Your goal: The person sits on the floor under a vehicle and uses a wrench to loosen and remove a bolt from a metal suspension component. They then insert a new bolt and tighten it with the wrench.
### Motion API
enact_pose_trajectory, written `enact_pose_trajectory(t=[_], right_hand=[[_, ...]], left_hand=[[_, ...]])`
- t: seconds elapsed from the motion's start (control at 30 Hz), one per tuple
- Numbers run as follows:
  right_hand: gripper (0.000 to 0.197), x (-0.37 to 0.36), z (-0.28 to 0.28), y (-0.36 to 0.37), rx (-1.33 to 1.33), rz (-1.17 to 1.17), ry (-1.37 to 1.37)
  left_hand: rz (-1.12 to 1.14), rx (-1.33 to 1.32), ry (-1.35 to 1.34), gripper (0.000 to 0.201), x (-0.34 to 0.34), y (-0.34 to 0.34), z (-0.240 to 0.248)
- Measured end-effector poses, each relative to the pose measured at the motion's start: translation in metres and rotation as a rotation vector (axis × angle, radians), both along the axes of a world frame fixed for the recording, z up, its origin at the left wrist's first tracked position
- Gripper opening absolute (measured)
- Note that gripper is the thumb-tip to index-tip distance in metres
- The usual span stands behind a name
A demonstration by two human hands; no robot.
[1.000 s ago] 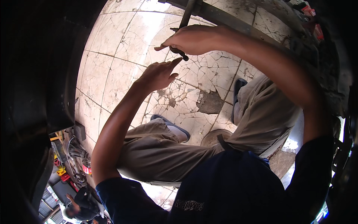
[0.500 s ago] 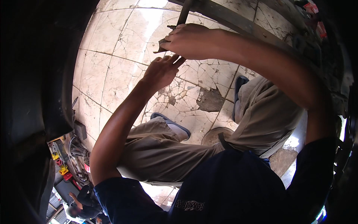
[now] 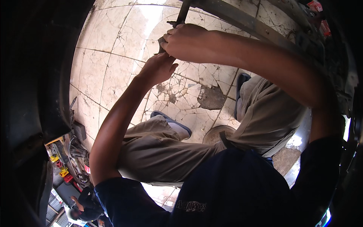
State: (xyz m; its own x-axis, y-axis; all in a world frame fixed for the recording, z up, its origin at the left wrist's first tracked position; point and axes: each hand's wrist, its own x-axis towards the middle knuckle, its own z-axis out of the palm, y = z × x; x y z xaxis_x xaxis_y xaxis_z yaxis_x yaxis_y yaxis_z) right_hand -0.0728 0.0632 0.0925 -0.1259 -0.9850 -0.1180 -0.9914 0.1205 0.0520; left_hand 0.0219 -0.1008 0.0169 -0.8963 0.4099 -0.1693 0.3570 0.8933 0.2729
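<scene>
My right hand (image 3: 185, 41) is closed round a dark metal bracket-like part (image 3: 161, 46), whose edge shows at the fingertips. A dark metal bar (image 3: 183, 13) runs up and away from this part. Just below, my left hand (image 3: 157, 68) reaches up against the part's lower end and my right hand. Its thumb stands out to the side, while its fingertips are hidden, so what they touch cannot be made out.
A long metal beam (image 3: 242, 22) crosses at the upper right. Cracked tile floor (image 3: 121, 72) with a broken patch (image 3: 211, 97) lies below. Dark panels (image 3: 56, 75) stand close at left. Tools (image 3: 64, 172) and another person (image 3: 85, 206) are at the lower left.
My left hand has moved up, its fingers going from partly visible to hidden behind the part and my right hand. My right hand stays on the part, shifted slightly left.
</scene>
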Motion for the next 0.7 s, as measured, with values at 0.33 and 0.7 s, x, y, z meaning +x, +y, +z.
enact_pose_trajectory(t=[0.33, 0.7], right_hand=[[0.025, -0.003, -0.001, -0.01, 0.116, -0.118, -0.1], [0.029, 0.026, 0.001, -0.011, 0.024, -0.119, -0.02]], left_hand=[[0.0, 0.067, 0.104, 0.028, 0.007, 0.002, 0.005], [-0.021, -0.072, 0.037, 0.029, 0.003, -0.008, 0.008]])
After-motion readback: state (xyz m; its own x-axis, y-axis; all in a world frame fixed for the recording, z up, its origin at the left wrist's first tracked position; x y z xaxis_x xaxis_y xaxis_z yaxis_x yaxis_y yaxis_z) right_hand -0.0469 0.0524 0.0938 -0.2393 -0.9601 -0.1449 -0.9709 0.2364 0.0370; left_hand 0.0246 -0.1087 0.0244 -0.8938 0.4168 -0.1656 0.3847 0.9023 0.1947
